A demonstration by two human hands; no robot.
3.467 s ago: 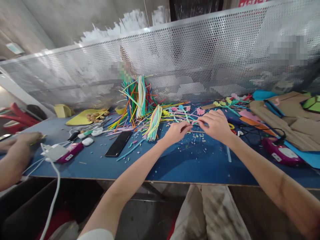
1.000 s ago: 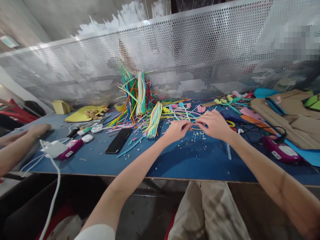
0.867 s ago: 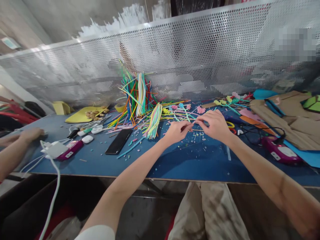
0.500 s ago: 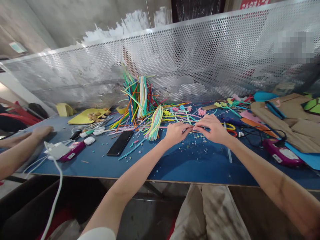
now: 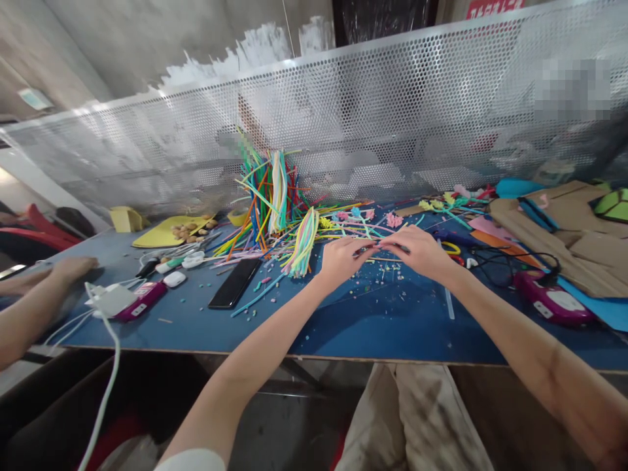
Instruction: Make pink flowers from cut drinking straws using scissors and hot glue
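Hands (image 5: 343, 258) edged closer over cluttered blue table (image 5: 373, 320), mesh screen (image 5: 392, 111) behind.

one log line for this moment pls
left hand: pinching pipe cleaner | right hand: pinching same | table: blue

Bare forearms, white short sleeve (image 5: 191, 460), beige stained trousers (image 5: 412, 418).

A blue table (image 5: 373, 327) carries the lot — a black phone (image 5: 234, 283) near the front edge, a purple device (image 5: 552, 297) and brown cardboard (image 5: 564, 226) toward the right edge, a yellow sheet (image 5: 159, 233) at the back left, and coloured pipe cleaners (image 5: 275, 196) heaped along the back edge — small scraps strewn mid-table
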